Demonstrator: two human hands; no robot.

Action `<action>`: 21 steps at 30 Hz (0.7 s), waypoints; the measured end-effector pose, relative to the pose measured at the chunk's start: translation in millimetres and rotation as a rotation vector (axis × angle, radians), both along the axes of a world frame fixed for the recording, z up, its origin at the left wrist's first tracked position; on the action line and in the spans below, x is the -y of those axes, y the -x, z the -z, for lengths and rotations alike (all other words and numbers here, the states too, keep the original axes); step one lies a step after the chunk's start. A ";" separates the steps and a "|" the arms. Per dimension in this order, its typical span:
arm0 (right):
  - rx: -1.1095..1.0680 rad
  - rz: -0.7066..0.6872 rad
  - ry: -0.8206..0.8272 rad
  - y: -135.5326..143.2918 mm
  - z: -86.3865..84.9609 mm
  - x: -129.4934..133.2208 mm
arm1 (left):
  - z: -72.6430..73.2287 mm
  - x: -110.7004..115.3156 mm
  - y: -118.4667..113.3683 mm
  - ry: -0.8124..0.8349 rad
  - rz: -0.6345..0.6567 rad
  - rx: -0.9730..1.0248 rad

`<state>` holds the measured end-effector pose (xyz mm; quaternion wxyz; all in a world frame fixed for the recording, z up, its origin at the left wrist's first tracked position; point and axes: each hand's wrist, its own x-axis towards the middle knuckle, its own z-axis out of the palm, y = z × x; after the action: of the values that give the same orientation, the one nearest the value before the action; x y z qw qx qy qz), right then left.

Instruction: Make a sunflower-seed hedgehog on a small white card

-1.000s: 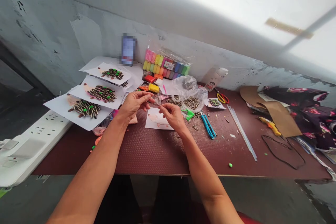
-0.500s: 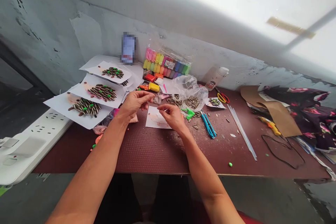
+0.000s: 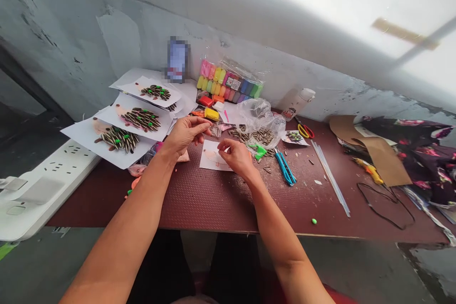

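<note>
My left hand [image 3: 187, 137] is raised at the left of a small white card [image 3: 210, 157], its thumb and forefinger pinched together; anything between them is too small to make out. Over the card's right part is my right hand [image 3: 235, 156], fingers curled and the thumb near the fingertips, with what it holds hidden. The card bears a faint orange animal drawing, partly covered by my right hand. Behind it, striped seeds [image 3: 258, 135] lie around a clear plastic bag [image 3: 261, 116]. A green lump [image 3: 259, 151] sits by the seeds.
Seed-covered hedgehog pictures [image 3: 140, 118] lie at the left, above a white power strip [image 3: 53, 180]. Coloured clay packs [image 3: 228, 83] lean at the wall. To the right are a blue cutter [image 3: 285, 168], scissors [image 3: 305, 131], clear sticks [image 3: 331, 178], a bottle [image 3: 298, 103] and a glue gun [image 3: 368, 170].
My right hand has shifted slightly and its fingers are more curled over the card. My left hand keeps nearly the same pinch. The view has moved a little.
</note>
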<state>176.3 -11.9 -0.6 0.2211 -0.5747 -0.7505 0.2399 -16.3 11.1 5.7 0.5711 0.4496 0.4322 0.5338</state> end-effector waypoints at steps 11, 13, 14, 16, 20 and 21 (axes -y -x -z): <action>0.028 0.007 -0.031 0.8 2.8 0.7 | 14.3 -6.7 -2.5 -0.031 -0.005 -0.259; 0.019 0.017 -0.024 0.2 3.1 0.4 | 20.3 -10.0 -2.3 -0.042 -0.005 -0.392; 0.021 0.017 -0.020 -0.1 3.0 0.6 | 23.2 -11.6 -1.9 -0.067 -0.024 -0.485; 0.033 0.014 -0.023 -0.7 2.4 1.5 | 28.2 -14.3 -1.1 -0.124 -0.060 -0.674; 0.082 0.002 -0.063 -2.2 2.3 4.5 | 33.6 -16.5 0.0 -0.196 -0.075 -0.860; 0.089 -0.004 -0.069 -2.4 2.7 5.0 | 34.2 -16.6 0.0 -0.208 -0.078 -0.883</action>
<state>178.7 -16.9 -3.2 0.2067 -0.5753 -0.7687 0.1884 -16.2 27.7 -28.5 0.2636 0.6725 0.5950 0.3524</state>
